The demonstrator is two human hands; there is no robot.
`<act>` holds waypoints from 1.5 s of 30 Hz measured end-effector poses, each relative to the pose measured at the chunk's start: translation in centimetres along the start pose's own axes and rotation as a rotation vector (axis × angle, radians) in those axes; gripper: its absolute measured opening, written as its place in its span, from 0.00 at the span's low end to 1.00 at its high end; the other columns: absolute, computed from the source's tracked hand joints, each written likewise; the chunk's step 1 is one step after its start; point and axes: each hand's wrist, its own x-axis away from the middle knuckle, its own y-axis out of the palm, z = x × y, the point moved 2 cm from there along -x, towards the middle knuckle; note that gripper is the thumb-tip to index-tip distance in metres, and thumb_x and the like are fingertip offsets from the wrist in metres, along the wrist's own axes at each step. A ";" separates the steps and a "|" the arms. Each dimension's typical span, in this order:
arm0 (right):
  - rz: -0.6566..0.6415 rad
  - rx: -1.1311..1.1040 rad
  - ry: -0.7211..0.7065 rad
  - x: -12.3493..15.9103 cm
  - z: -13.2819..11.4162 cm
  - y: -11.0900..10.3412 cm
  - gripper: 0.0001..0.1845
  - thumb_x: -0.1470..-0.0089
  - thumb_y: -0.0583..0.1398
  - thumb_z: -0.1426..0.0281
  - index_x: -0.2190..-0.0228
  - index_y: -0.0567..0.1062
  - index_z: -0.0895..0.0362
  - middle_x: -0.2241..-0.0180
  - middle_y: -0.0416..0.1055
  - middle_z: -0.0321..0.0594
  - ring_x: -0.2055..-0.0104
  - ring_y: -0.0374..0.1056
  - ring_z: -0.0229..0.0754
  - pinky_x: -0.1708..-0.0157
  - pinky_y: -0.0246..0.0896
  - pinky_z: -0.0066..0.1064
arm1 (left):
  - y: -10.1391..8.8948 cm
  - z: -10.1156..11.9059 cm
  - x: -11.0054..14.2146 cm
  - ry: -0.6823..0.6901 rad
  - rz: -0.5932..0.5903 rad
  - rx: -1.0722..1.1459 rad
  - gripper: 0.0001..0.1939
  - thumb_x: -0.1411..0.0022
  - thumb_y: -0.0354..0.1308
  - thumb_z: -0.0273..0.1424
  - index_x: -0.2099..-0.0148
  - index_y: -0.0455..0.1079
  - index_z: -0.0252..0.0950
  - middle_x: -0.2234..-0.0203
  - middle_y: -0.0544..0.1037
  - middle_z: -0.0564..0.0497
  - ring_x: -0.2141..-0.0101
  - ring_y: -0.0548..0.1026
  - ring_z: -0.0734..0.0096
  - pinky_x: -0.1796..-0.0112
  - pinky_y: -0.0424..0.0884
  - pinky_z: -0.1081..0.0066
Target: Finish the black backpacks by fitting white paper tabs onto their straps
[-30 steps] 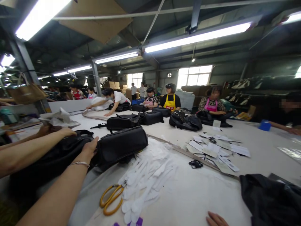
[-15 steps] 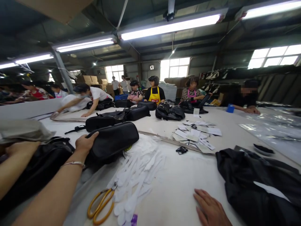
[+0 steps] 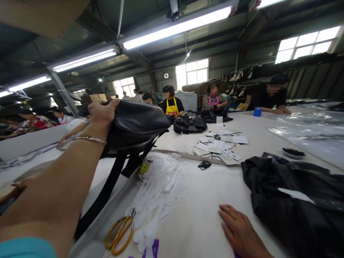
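My left hand [image 3: 103, 111], with a thin bangle on the wrist, grips a black backpack [image 3: 139, 123] by its upper left end. The backpack is tilted in the air, its straps hanging below. My right hand [image 3: 240, 229] lies palm down on the white tabletop [image 3: 199, 208], fingers apart and nothing held. To its right is a limp black bag [image 3: 292, 218] with a white strip [image 3: 295, 194] across it. Scissors [image 3: 119, 233] with yellow handles lie between my hands, against a heap of white round-ended strips [image 3: 158, 200].
A smiley-printed plastic bag [image 3: 144, 167] lies behind the strips. Beyond are a black buckle [image 3: 204, 165], a pile of paper tags [image 3: 219, 147] and a blue cup [image 3: 257, 111]. Another person's hand [image 3: 23, 184] shows at far left. Several co-workers sit across the table.
My left hand has raised the backpack off the table, bringing its straps into view. My right hand remains flat. The dark bag beside my left arm has left view, and the view has turned slightly.
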 end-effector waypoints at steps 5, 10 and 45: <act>0.036 -0.199 0.050 0.0 0.2 -0.5 0.19 0.42 0.56 0.63 0.51 0.76 0.53 0.46 0.70 0.45 0.42 0.63 0.53 0.42 0.56 0.48 | -0.8 10.2 -0.1 -0.016 0.099 0.107 0.36 0.54 0.61 0.55 0.68 0.67 0.20 0.74 0.69 0.58 0.75 0.59 0.88 0.73 0.57 0.80; 0.082 -0.705 0.378 -1.0 1.7 -2.5 0.25 0.43 0.54 0.53 0.55 0.78 0.56 0.50 0.74 0.47 0.45 0.67 0.52 0.42 0.57 0.48 | -1.1 18.6 0.7 0.135 0.093 0.245 0.35 0.53 0.60 0.54 0.65 0.67 0.20 0.72 0.67 0.57 0.73 0.65 0.86 0.71 0.57 0.80; -0.136 -0.422 0.145 -2.6 -4.6 -18.7 0.28 0.42 0.57 0.56 0.42 0.67 0.52 0.39 0.61 0.42 0.36 0.53 0.53 0.37 0.47 0.49 | 2.3 9.1 33.8 0.295 -1.352 0.370 0.28 0.41 0.57 0.46 0.39 0.64 0.48 0.44 0.71 0.49 0.44 0.68 0.55 0.45 0.66 0.59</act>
